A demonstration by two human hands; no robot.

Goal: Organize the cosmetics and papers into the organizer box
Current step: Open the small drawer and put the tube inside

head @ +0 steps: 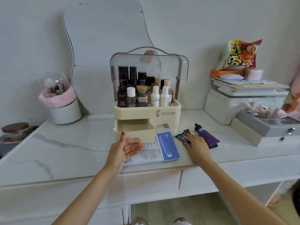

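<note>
Nearest us, the papers (155, 148) lie flat on the bench (65, 148), partly under the open drawer (135, 129). Our left hand (125, 149) hovers before the drawer front, its grip released, thumb touching the drawer rim. Our right hand (195, 144) rests on the dark sachets (182, 135), fingers flat, not clenched; the purple tube (207, 135) lies just beside. We judge loading has begun: next, lift the sachets into the drawer of the organizer box (146, 111).
</note>
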